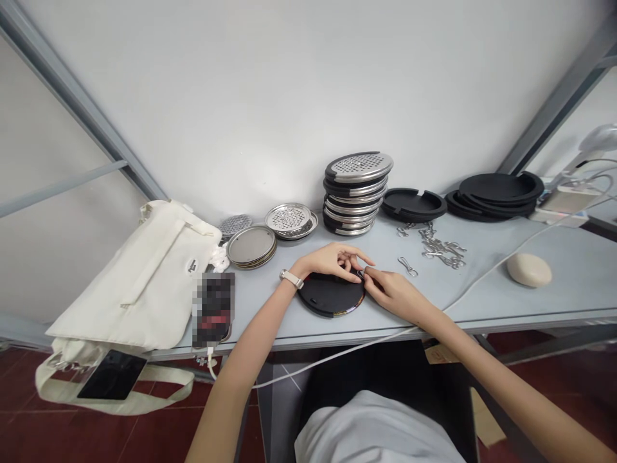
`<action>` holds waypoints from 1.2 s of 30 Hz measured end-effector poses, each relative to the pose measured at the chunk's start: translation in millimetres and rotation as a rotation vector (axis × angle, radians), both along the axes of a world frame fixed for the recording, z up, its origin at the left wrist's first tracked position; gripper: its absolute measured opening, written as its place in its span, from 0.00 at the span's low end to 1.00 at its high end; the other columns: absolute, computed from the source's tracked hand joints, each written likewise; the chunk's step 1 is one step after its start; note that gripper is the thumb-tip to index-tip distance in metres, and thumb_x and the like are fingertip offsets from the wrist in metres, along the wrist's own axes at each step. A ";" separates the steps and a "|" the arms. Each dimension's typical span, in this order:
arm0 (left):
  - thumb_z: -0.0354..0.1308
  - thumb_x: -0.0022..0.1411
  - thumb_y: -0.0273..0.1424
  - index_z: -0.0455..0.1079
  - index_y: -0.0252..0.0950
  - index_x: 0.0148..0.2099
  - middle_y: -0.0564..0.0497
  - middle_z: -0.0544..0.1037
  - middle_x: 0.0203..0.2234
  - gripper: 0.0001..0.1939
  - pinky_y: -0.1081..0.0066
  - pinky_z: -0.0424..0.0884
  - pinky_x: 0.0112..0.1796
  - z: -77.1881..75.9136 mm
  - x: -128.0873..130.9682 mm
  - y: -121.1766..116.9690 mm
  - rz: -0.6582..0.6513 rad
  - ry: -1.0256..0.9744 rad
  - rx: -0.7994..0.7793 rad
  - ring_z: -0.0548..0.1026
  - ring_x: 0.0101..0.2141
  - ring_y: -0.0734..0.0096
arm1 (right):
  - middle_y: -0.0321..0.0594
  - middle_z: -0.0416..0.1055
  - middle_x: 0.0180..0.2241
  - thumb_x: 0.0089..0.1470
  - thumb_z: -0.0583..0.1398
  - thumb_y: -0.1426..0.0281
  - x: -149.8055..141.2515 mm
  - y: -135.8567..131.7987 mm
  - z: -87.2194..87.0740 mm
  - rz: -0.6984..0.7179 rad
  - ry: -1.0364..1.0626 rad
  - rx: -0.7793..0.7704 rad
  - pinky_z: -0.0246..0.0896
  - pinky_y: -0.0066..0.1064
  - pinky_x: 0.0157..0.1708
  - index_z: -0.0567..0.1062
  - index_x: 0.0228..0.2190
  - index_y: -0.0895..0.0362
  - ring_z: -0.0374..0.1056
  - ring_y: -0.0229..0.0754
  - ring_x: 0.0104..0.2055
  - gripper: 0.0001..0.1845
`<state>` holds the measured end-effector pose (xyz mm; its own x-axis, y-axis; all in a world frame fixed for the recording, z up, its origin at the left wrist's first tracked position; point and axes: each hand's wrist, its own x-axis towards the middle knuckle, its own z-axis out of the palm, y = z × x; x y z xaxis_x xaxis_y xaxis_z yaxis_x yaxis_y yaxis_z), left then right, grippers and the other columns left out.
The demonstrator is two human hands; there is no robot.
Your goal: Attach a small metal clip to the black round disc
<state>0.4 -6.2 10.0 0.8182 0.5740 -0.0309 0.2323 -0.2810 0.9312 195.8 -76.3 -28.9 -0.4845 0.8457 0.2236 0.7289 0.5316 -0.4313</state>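
Note:
A round black disc [335, 299] with a shiny rim lies on the grey table in front of me. My left hand [332, 260] is over its far part, thumb and index finger apart and reaching to the disc's right edge, the other fingers curled. At that same edge, the fingers of my right hand [385, 289] are pinched together. A small shiny bit shows between the two hands, mostly hidden by the fingertips. Behind them stands a tall stack of round graters in black holders [357, 193]. Small metal snap hooks [443, 251] lie loose to the right.
Flat metal discs [251, 246] and grater plates [288, 218] sit left of the stack. Black round holders [414, 204] are at the back right. A white bag [139, 276], a phone [214, 312], a white oval object [529, 270] and a white cable [486, 273] are around.

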 end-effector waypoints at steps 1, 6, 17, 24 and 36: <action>0.69 0.47 0.28 0.71 0.34 0.54 0.43 0.77 0.39 0.29 0.75 0.66 0.33 -0.5 -0.1 0.3 -0.002 -0.003 0.000 0.66 0.26 0.81 | 0.42 0.73 0.24 0.62 0.46 0.68 -0.2 0.0 0.1 -0.001 -0.003 0.000 0.53 0.29 0.26 0.69 0.28 0.56 0.66 0.42 0.22 0.16; 0.69 0.48 0.30 0.71 0.34 0.53 0.43 0.77 0.39 0.28 0.74 0.66 0.33 -2.4 -1.0 1.7 -0.015 -0.005 0.007 0.67 0.26 0.82 | 0.41 0.72 0.24 0.62 0.46 0.68 -1.3 -0.3 1.3 -0.003 -0.009 -0.001 0.53 0.29 0.26 0.68 0.28 0.56 0.66 0.41 0.22 0.16; 0.68 0.50 0.28 0.71 0.33 0.54 0.43 0.76 0.40 0.27 0.75 0.66 0.33 -3.3 -0.9 3.0 -0.033 -0.009 0.022 0.67 0.27 0.81 | 0.41 0.72 0.23 0.62 0.45 0.68 0.1 0.5 -1.2 0.001 -0.024 -0.001 0.52 0.29 0.27 0.67 0.27 0.56 0.66 0.41 0.23 0.15; 0.68 0.50 0.30 0.71 0.33 0.53 0.43 0.76 0.40 0.27 0.74 0.67 0.34 -4.0 -1.6 3.4 -0.045 -0.020 0.031 0.67 0.28 0.81 | 0.41 0.72 0.24 0.62 0.45 0.68 -0.4 1.6 -1.5 -0.001 -0.024 -0.002 0.51 0.29 0.27 0.67 0.28 0.56 0.66 0.41 0.23 0.16; 0.69 0.48 0.31 0.72 0.33 0.53 0.43 0.77 0.40 0.28 0.74 0.67 0.34 -2.2 -1.0 2.0 -0.016 0.006 0.017 0.68 0.27 0.81 | 0.41 0.71 0.23 0.61 0.45 0.67 -0.6 -0.4 0.3 -0.007 0.004 -0.027 0.51 0.29 0.26 0.66 0.26 0.55 0.65 0.41 0.22 0.15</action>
